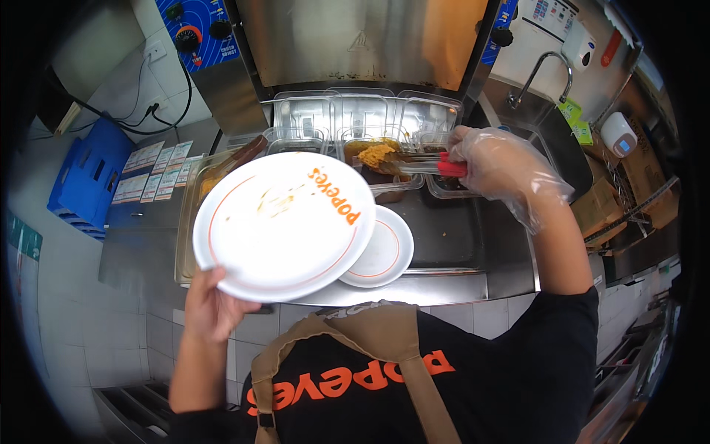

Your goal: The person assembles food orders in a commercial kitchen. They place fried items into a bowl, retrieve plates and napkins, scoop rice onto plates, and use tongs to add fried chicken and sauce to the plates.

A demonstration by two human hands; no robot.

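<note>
My left hand [212, 307] grips the lower left rim of a large white plate [281, 240] with a thin orange ring, tilted over the counter. Brown crumbs and smears lie on its face. In a loose clear plastic glove, my right hand [492, 159] is closed round the red grip of metal tongs [421, 164]. Their tips are at a golden breaded fried piece [376, 155], over a clear plastic container [392, 183] in the middle; whether they clamp it I cannot tell. A smaller white plate [384, 251] rests on the counter, partly hidden behind the large one.
Several clear plastic containers [429, 111] stand along the back, before a steel appliance [355, 44]. A dark tray [447, 240] lies at right of the plates. A sink tap [551, 59] rises at back right; a blue plastic holder [87, 174] stands at the left.
</note>
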